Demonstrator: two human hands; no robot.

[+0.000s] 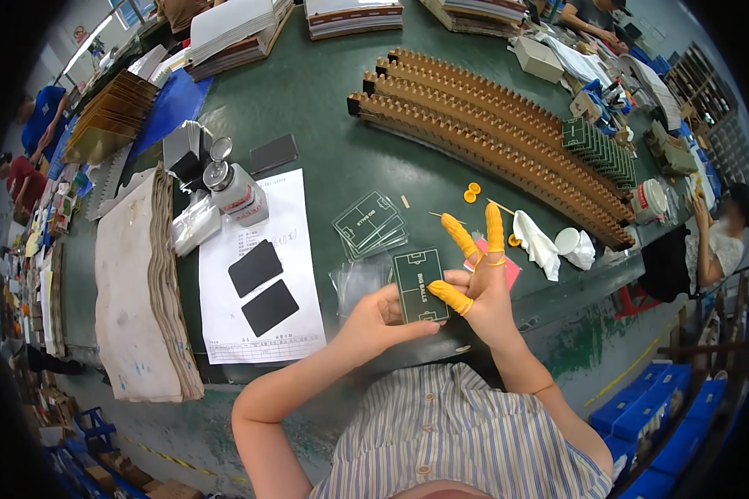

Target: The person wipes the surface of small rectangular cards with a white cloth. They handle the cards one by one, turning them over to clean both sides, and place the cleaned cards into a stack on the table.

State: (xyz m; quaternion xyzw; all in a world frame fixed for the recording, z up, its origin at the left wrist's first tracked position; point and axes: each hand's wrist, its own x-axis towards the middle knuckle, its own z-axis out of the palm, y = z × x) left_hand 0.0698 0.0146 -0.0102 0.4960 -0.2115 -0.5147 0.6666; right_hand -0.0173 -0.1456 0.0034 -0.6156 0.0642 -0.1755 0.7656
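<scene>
My left hand grips a dark green card with white line markings by its left and lower edges, tilted up over the table's near edge. My right hand wears yellow finger cots on thumb, index and middle finger. Its thumb touches the card's face near the right edge, while index and middle finger stretch away, spread apart. Beyond the card lies a fanned pile of similar green cards. Clear plastic sleeves lie to its left. A pink-red piece shows partly behind my right hand.
Left are a printed sheet with two black cards, a pump bottle and a thick stack of sheets. Far right, long slotted racks hold green cards. A white cloth and loose finger cots lie nearer.
</scene>
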